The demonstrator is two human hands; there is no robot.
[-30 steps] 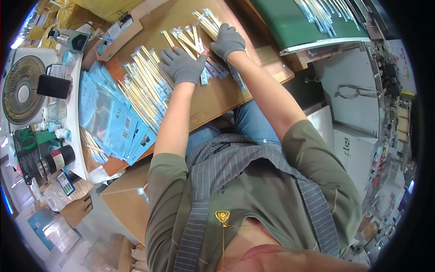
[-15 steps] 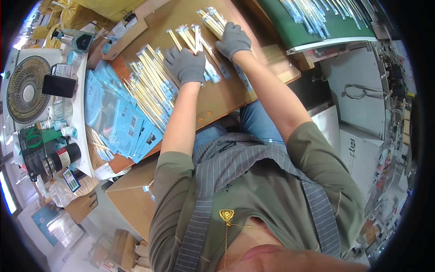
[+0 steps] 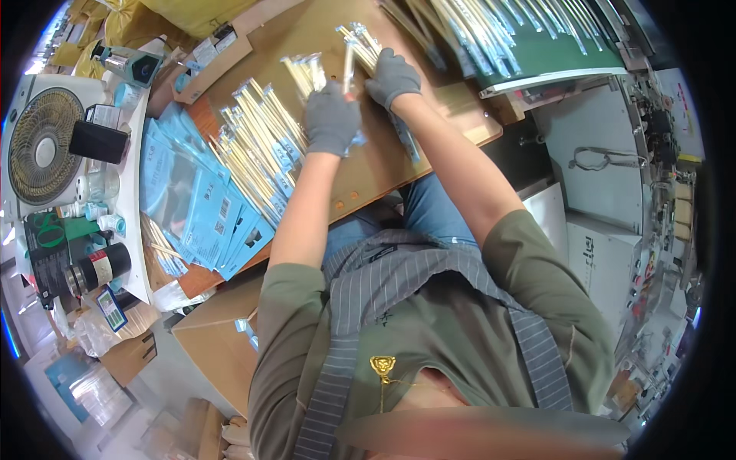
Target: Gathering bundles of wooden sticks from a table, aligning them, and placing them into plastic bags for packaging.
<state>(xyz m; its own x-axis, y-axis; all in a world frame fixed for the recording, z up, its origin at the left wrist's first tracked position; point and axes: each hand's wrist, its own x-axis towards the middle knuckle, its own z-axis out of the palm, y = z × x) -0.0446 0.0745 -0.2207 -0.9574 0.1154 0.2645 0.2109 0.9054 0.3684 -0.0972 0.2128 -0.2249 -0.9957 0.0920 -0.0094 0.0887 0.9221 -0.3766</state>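
Both my hands wear grey gloves above a brown work board [image 3: 452, 126]. My left hand [image 3: 332, 119] is closed over a small bunch of wrapped chopsticks [image 3: 305, 70], pale sticks in clear sleeves with blue print. Its fingertips are partly hidden and smeared by motion. Just to the right, my right hand [image 3: 393, 78] closes round another bunch of wrapped chopsticks [image 3: 360, 44]; the blue-printed ends show below its wrist. Left of my left hand lies a wide row of wrapped chopsticks [image 3: 257, 142], side by side and slanting.
Flat blue and clear bags [image 3: 203, 203] overlap at the board's left. Beyond it at upper right, a green belt [image 3: 491, 86] carries more wrapped chopsticks [image 3: 475, 34]. A white shelf at left holds a fan [image 3: 44, 146], a phone [image 3: 98, 142] and a black flask [image 3: 100, 268].
My left hand has shifted right, off the edge of the wide row, toward my right hand. My right hand has moved slightly. More wrapped chopsticks show on the left part of the green belt.
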